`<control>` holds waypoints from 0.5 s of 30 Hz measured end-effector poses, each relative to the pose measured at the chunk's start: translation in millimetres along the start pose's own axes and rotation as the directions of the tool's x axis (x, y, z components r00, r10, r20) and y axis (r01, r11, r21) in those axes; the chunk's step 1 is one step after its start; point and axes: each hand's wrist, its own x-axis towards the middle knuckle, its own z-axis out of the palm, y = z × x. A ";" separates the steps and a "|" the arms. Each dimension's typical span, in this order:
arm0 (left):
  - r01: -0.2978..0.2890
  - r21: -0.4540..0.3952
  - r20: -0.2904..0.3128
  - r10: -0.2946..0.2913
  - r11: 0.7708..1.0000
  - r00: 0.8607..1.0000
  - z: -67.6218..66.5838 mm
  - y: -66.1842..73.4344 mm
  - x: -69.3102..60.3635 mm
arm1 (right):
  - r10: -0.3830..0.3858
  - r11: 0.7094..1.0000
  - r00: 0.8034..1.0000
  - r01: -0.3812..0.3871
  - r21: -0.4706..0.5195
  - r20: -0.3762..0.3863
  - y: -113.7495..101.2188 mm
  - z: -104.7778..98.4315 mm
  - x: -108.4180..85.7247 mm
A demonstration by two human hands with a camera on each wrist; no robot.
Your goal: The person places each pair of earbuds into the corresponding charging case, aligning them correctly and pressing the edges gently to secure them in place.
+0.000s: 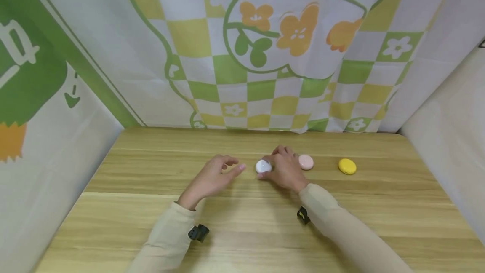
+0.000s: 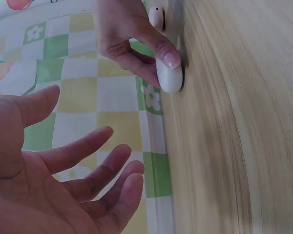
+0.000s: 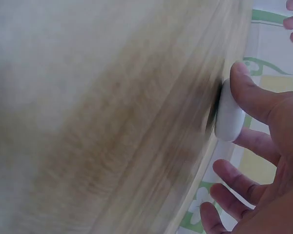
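Observation:
A small, glossy white round case [image 1: 262, 167] sits on the wooden table. My right hand [image 1: 286, 169] pinches it by its edges between thumb and forefinger, the other fingers spread beyond it. In the right wrist view, the white case [image 3: 228, 114] looks thick and rounded, with its underside at or very near the tabletop. My left hand [image 1: 214, 178] hovers to the left of it, fingers relaxed and holding nothing. Just right of my right hand lies a pale pink round case [image 1: 306, 162], and farther right a yellow one [image 1: 347, 166].
The wooden table [image 1: 242, 231] ends at the back against a hanging cloth [image 1: 261, 89] with checks and flowers. Pale fabric walls rise at both sides. Each sleeved wrist carries a small black device, one on the left [image 1: 198, 233] and one on the right [image 1: 303, 215].

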 end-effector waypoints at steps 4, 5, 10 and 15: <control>0.003 0.009 0.001 -0.003 1.000 1.000 -2.3 -1.1 0.8 | 0.023 1.000 1.000 -0.023 -0.005 0.013 2.0 1.0 4.6; 0.003 0.010 0.001 -0.003 1.000 1.000 -2.7 -1.2 0.8 | 0.027 1.000 0.999 -0.026 -0.005 0.018 2.4 1.1 5.4; -0.004 0.002 0.005 0.004 1.000 1.000 -4.4 -1.9 1.7 | 0.033 0.999 0.999 -0.033 -0.002 0.035 4.5 1.3 7.8; -0.007 0.004 0.006 0.007 1.000 1.000 -4.7 -2.8 2.3 | 0.028 1.000 0.999 -0.028 -0.004 0.044 7.0 0.8 7.9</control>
